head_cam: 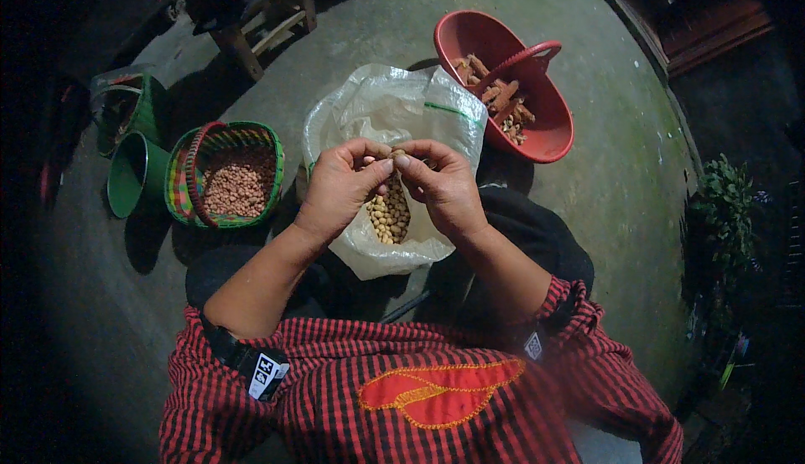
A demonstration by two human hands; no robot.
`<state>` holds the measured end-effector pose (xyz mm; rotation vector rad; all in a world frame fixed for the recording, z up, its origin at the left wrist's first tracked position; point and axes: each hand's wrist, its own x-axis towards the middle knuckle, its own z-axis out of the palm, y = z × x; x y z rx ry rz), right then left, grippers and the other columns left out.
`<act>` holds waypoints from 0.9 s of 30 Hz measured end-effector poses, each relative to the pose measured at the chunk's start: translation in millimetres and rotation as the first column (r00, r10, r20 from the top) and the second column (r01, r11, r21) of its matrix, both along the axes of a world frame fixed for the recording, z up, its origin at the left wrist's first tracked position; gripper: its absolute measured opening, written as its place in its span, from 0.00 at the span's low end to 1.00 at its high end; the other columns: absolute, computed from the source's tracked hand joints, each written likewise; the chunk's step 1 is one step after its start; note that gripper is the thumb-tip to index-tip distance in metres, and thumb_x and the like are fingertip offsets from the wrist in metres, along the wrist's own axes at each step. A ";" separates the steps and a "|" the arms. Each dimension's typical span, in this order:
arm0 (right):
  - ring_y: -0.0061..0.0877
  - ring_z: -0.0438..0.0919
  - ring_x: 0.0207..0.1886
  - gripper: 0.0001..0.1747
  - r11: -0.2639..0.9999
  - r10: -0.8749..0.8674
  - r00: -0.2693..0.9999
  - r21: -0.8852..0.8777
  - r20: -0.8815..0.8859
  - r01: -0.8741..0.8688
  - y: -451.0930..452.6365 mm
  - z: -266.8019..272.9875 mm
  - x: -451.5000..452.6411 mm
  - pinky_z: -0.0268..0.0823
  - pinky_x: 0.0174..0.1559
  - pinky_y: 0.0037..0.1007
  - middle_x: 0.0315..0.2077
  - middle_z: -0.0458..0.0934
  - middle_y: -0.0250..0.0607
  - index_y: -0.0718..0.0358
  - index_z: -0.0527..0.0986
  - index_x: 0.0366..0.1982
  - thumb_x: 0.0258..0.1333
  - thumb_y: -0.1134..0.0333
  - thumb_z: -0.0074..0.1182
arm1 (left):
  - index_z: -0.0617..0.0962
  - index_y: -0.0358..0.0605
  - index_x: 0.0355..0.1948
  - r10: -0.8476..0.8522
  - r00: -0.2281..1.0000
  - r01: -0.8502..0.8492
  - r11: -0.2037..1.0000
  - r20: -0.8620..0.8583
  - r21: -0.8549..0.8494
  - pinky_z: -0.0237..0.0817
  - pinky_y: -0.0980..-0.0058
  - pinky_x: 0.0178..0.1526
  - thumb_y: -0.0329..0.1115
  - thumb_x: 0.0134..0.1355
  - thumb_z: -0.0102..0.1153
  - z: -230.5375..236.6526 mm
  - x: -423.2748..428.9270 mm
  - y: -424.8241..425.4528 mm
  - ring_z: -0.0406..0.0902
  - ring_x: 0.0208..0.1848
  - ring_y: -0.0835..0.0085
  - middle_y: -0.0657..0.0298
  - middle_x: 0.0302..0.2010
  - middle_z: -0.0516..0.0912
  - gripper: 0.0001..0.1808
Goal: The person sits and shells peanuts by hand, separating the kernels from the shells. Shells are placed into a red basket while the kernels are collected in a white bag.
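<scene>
Both hands meet above the mouth of a white woven plastic sack, which holds many unshelled peanuts. My left hand and my right hand pinch a small peanut pod between thumbs and forefingers. Some pinkish kernels show under the curled fingers of my left hand. To the left stands a woven basket in green, red and yellow, filled with pinkish shelled peanuts. A red plastic basket at the upper right holds reddish-brown pieces, perhaps corn cobs, and some shells.
A green bucket and a green woven basket stand beyond the colourful basket at the far left. A wooden stool is at the upper left. Leafy plants are at the right edge. The floor is concrete.
</scene>
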<state>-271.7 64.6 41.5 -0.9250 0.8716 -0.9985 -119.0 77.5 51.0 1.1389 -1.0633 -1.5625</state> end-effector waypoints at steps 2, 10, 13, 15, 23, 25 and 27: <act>0.10 0.62 0.19 0.10 1.000 -0.023 1.000 0.001 -0.013 0.023 0.6 -1.4 0.4 0.51 0.21 0.14 0.19 0.69 0.25 0.65 0.74 0.35 0.51 0.67 0.55 | 0.76 0.41 0.35 0.003 1.000 -0.003 1.000 0.014 -0.018 0.58 0.91 0.23 0.31 0.56 0.54 -1.3 -0.9 0.5 0.68 0.21 0.88 0.71 0.23 0.75 0.06; 0.09 0.64 0.20 0.09 0.993 -0.078 0.991 -0.099 -0.104 0.068 6.2 -5.7 3.2 0.53 0.21 0.12 0.20 0.71 0.26 0.66 0.74 0.33 0.52 0.67 0.54 | 0.75 0.37 0.31 0.007 0.996 0.000 0.997 -0.087 0.074 0.60 0.89 0.22 0.27 0.56 0.53 -2.3 -0.7 3.8 0.69 0.21 0.86 0.68 0.22 0.75 0.04; 0.14 0.73 0.27 0.09 0.994 -0.085 0.994 -0.080 -0.071 0.079 6.8 -7.3 3.3 0.65 0.30 0.17 0.25 0.76 0.32 0.68 0.75 0.31 0.52 0.68 0.55 | 0.75 0.39 0.30 0.025 0.970 0.008 0.991 -0.241 0.137 0.58 0.90 0.21 0.27 0.56 0.53 -3.0 -1.4 4.5 0.69 0.20 0.85 0.67 0.22 0.75 0.03; 0.14 0.72 0.27 0.09 0.995 -0.067 0.998 -0.071 -0.005 0.067 7.4 -8.2 3.6 0.65 0.30 0.17 0.25 0.76 0.32 0.68 0.74 0.31 0.52 0.68 0.54 | 0.75 0.39 0.30 0.051 0.960 -0.004 0.986 -0.276 0.169 0.58 0.91 0.20 0.28 0.56 0.53 -3.6 -1.3 5.0 0.69 0.20 0.85 0.67 0.22 0.75 0.03; 0.09 0.63 0.20 0.07 0.997 -0.081 0.992 0.017 0.099 0.080 7.1 -9.1 8.3 0.52 0.21 0.13 0.20 0.70 0.26 0.65 0.74 0.35 0.54 0.69 0.52 | 0.74 0.38 0.31 0.090 0.911 0.018 0.966 -0.402 0.257 0.55 0.92 0.18 0.29 0.58 0.51 -6.5 1.1 4.3 0.69 0.20 0.84 0.65 0.23 0.75 0.04; 0.10 0.63 0.21 0.08 0.991 -0.127 0.983 0.053 0.131 0.121 6.9 -8.7 10.5 0.52 0.21 0.13 0.20 0.69 0.25 0.64 0.75 0.36 0.54 0.69 0.52 | 0.74 0.38 0.32 0.100 0.898 0.016 0.966 -0.428 0.259 0.55 0.92 0.18 0.29 0.58 0.50 -7.0 1.7 3.3 0.69 0.20 0.84 0.65 0.23 0.75 0.05; 0.10 0.65 0.22 0.08 0.997 -0.079 0.992 0.010 0.094 0.079 5.5 -5.9 6.2 0.54 0.23 0.13 0.22 0.71 0.26 0.64 0.75 0.37 0.54 0.70 0.52 | 0.74 0.37 0.35 0.069 0.897 0.035 0.974 -0.437 0.226 0.55 0.92 0.18 0.30 0.59 0.49 -6.8 1.2 2.6 0.69 0.21 0.84 0.64 0.25 0.75 0.07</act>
